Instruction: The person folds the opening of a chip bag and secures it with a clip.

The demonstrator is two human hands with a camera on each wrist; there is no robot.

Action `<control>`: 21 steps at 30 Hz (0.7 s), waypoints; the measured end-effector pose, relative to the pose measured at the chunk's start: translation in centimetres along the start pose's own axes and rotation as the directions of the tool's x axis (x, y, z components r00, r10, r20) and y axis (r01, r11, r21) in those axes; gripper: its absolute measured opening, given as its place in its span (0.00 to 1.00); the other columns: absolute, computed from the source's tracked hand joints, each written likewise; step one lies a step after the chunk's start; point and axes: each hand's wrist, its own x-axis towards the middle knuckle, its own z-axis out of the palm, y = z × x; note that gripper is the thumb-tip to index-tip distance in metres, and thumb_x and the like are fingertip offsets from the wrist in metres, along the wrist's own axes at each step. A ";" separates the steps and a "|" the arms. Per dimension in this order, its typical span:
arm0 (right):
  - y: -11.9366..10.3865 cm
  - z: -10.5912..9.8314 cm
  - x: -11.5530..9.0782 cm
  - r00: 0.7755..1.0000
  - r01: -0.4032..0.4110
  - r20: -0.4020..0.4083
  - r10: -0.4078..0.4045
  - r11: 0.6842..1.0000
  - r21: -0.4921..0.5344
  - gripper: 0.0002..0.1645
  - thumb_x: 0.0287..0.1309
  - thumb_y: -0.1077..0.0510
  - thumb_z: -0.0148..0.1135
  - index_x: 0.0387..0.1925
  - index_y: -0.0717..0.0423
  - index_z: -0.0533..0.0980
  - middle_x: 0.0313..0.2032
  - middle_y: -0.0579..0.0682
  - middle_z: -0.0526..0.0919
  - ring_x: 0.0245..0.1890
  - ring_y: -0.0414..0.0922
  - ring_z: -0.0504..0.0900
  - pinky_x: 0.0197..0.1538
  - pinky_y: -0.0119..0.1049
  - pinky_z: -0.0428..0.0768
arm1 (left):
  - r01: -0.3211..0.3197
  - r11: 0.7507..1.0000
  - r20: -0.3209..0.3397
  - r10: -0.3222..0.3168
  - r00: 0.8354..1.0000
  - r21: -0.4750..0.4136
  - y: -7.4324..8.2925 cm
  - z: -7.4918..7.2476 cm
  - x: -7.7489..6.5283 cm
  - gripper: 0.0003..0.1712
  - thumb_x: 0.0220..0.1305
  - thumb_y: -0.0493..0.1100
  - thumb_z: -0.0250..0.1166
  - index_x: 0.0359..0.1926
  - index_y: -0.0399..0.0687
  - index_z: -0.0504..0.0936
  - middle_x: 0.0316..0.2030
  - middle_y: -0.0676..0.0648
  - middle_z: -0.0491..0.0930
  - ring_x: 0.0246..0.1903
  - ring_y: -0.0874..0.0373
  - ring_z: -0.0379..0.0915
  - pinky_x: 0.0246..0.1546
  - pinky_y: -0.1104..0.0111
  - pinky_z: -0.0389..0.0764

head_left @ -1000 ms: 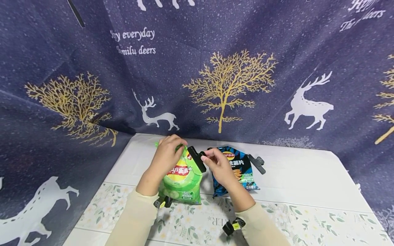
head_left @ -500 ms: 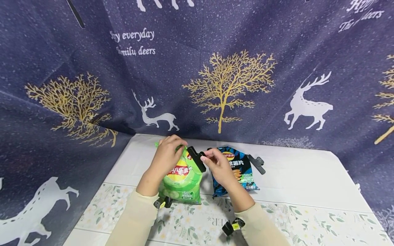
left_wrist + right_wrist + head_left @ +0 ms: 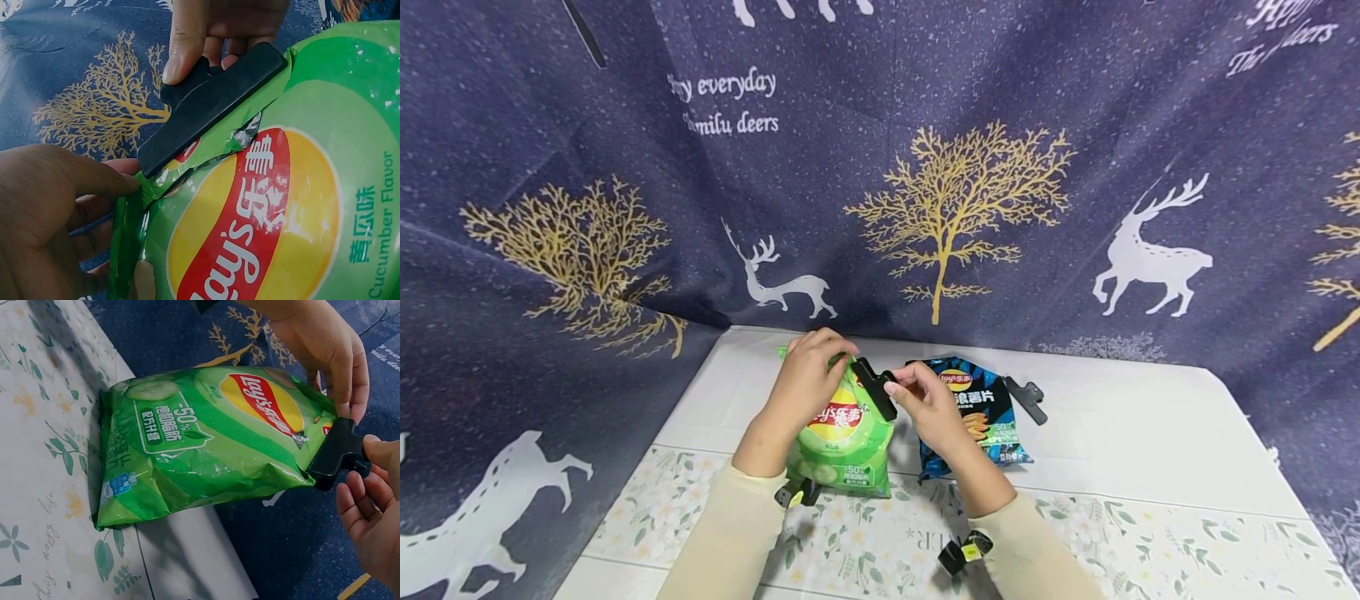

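Note:
A green Lay's potato chip bag (image 3: 838, 442), marked cucumber flavor, stands on the table in front of me. My left hand (image 3: 807, 371) pinches its top edge between thumb and fingers. Across the bag's folded upper right edge lies a black bag clip (image 3: 875, 389), which my right hand (image 3: 931, 410) holds by its handles, thumb on one side and fingers on the other. In the left wrist view the clip (image 3: 212, 106) covers a strip of the green edge beside a small torn opening (image 3: 247, 132). The right wrist view shows the clip (image 3: 334, 453) at the bag's top corner.
Just right of my right hand is a blue and black chip bag (image 3: 973, 417) with a second black clip (image 3: 1027, 400) on its right edge. A floral and white cloth covers the table (image 3: 1120, 433). A dark blue curtain (image 3: 1000, 83) with deer and trees hangs behind.
The black clip and my right hand have shifted slightly left, further onto the green bag's edge. My left hand and the blue bag look unchanged.

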 end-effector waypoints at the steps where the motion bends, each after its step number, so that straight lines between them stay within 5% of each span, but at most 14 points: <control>1: 0.1 0.1 0.0 1.000 -0.002 0.000 0.002 1.000 0.004 0.12 0.70 0.60 0.61 0.50 0.62 0.78 0.45 0.60 0.80 0.38 0.37 0.77 0.43 0.29 0.76 | 0.000 1.000 -0.001 0.000 1.000 -0.001 0.0 0.0 0.0 0.08 0.65 0.34 0.67 0.41 0.50 0.89 0.41 0.50 0.85 0.47 0.51 0.80 0.60 0.49 0.70; 21: 0.3 0.9 0.1 0.998 0.065 -0.005 -0.065 0.998 0.015 0.11 0.69 0.57 0.62 0.48 0.60 0.79 0.41 0.61 0.81 0.38 0.40 0.79 0.43 0.30 0.77 | -0.019 1.000 -0.007 0.019 1.000 0.000 -0.2 0.0 0.1 0.07 0.64 0.34 0.68 0.42 0.48 0.89 0.42 0.49 0.85 0.47 0.50 0.80 0.60 0.49 0.71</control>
